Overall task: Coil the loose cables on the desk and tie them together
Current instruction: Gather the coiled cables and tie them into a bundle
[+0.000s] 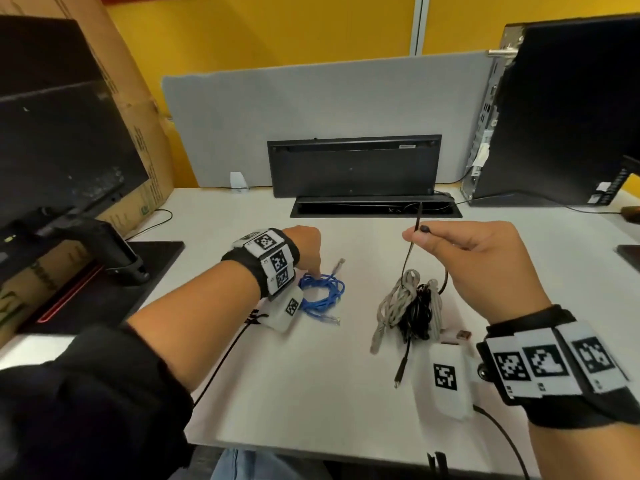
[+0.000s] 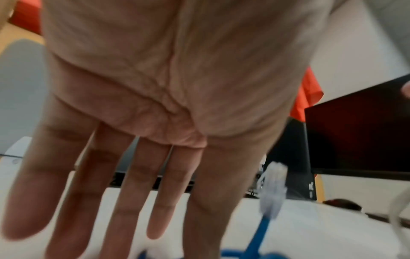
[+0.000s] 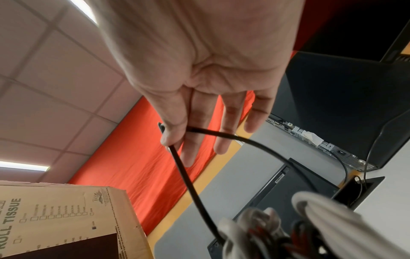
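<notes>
Two cable bundles lie on the white counter (image 1: 311, 393): a coiled blue cable (image 1: 323, 294) to the left and a mixed bundle of grey and black cables (image 1: 410, 311) to the right, well apart from each other. The left hand (image 1: 306, 249) reaches down over the far edge of the blue cable, fingers straight and spread in the left wrist view, its grip released; whether a fingertip touches the coil I cannot tell. The right hand (image 1: 485, 268) is raised above the bundle, its grip pinching a thin black tie (image 1: 414, 237) between thumb and forefinger, with the other fingers loosely extended. From the pinch the tie runs down in two strands into the bundle. A black keyboard (image 1: 353, 166) stands on edge against the grey partition (image 1: 242, 123) behind.
</notes>
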A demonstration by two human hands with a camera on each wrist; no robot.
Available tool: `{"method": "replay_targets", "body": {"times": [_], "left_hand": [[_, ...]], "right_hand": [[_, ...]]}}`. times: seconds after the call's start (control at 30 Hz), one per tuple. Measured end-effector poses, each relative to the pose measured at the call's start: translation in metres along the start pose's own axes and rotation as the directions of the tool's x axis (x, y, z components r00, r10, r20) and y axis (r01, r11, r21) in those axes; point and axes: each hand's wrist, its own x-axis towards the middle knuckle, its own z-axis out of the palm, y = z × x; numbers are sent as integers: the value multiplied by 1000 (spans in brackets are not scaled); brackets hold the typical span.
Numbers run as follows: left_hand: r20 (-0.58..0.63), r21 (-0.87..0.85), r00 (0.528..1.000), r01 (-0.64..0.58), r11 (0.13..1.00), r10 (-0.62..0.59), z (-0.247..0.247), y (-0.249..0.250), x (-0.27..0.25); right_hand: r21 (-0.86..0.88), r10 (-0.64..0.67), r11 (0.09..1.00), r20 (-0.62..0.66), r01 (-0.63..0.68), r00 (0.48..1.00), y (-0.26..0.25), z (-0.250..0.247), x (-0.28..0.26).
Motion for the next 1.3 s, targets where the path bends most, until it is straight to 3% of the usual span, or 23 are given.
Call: {"method": "replay_targets", "body": {"times": [0.17,0.3,0.4,0.5,0.6,0.7,0.83,0.93,1.07,1.17,1.23,1.3], "left_hand": [[65,23,997,39,999,-40,2,6,5],[126,-69,991,53,996,-44,-1,11,3],[133,-227,991,42,973,-12,-6,9,-2],[43,-379,999,-12,925,31,-14,10,-11],[-171,-508,983,-139,850,58,-23,16,-20],[-442,-544,897,-284,789,18,-31,27,-36],[-712,-557,701,-524,644,-45,-39,45,-59],[-810,-503,587,-676,539,-20,-41,55,-77],[-875,-356,476,-760,544,92,-29,67,-92],[-864,-403,496,-782,476,83,-15,71,-92],[-816,-532,578,-767,358,27,-6,71,-90],[-720,-692,688,-704,160,-88,0,71,-87]], "right_hand": [[-11,-3,1000,19,3,1000,-2,-3,-1],[-20,-31,999,49,32,998,-3,-4,-2],[13,-43,999,62,42,997,-3,-2,-1],[40,-52,998,63,49,997,-3,1,-1],[24,-56,998,93,54,994,-4,4,0],[-29,-60,998,124,64,990,-9,6,2],[-119,-34,991,172,55,985,-14,10,5],[-213,-2,976,178,41,984,-17,13,8],[-259,43,966,153,-2,987,-19,16,13],[-275,-21,960,112,51,993,-21,15,12],[-269,-37,961,106,65,994,-20,15,12],[-272,-47,960,90,70,995,-20,15,11]]}}
